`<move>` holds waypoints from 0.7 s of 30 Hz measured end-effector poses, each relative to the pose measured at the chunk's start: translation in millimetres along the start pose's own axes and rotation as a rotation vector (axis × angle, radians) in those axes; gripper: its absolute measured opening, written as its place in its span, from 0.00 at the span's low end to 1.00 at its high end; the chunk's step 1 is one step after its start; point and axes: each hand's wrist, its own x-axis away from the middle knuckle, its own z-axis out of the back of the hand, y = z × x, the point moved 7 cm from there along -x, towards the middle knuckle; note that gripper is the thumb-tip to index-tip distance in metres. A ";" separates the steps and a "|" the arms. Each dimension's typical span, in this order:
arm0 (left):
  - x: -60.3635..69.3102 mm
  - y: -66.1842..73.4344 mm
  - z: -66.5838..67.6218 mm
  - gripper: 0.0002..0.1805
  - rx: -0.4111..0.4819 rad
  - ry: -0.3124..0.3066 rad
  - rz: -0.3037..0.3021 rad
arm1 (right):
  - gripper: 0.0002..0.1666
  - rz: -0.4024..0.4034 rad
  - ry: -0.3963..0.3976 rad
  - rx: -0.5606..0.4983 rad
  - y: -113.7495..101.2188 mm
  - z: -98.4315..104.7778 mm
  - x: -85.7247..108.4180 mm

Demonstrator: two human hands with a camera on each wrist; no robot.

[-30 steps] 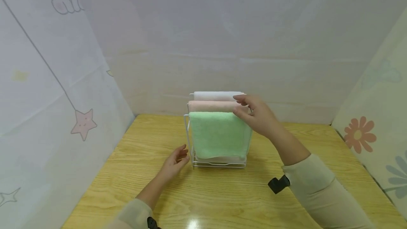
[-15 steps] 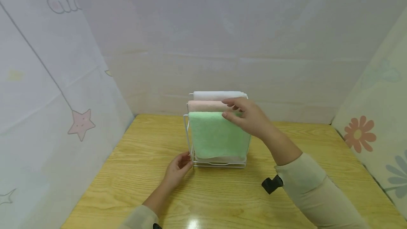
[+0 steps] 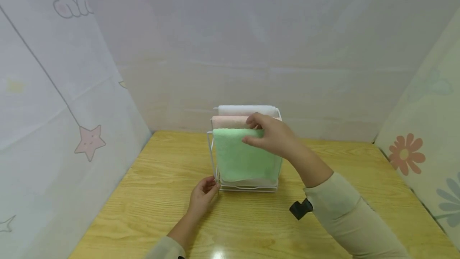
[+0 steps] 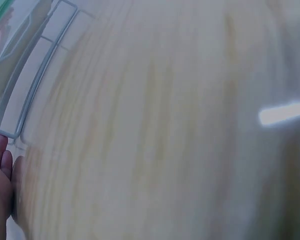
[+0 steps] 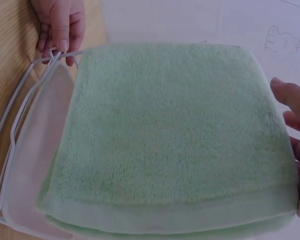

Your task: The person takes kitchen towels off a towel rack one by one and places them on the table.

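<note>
A white wire rack (image 3: 248, 189) stands on the wooden table with folded towels hung over its bars. In front hangs a green towel (image 3: 237, 155), behind it a pink towel (image 3: 228, 122), and at the back a white towel (image 3: 248, 110). My left hand (image 3: 202, 195) pinches the rack's lower front-left corner; the right wrist view shows its thumb (image 5: 61, 30) on the wire. Over the green towel's top edge is my right hand (image 3: 274, 135), thumb on the front side and fingers behind. In the right wrist view these fingers (image 5: 296, 120) look parted, not closed on the cloth.
A pale tray (image 5: 35, 150) lies in the bottom of the rack. White cloth walls with printed drawings enclose the wooden table (image 3: 161, 163) at the back (image 3: 215, 51) and both sides.
My left hand has moved in from beside the rack and taken hold of its lower left corner. My right hand has shifted left along the top of the green towel, its fingers curling more.
</note>
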 end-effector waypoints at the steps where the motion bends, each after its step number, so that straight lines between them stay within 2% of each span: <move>1: 0.2 -0.8 -0.2 0.21 0.003 0.007 0.002 | 0.26 0.002 -0.002 0.005 -0.7 -1.0 -0.6; 10: 1.6 1.5 -1.5 0.21 0.041 0.013 -0.025 | 0.24 -0.050 -0.014 0.029 -2.8 -6.6 -3.5; 21: 3.2 2.8 -0.3 0.19 0.048 0.020 -0.025 | 0.20 -0.099 -0.010 -0.045 -4.0 -5.1 -3.5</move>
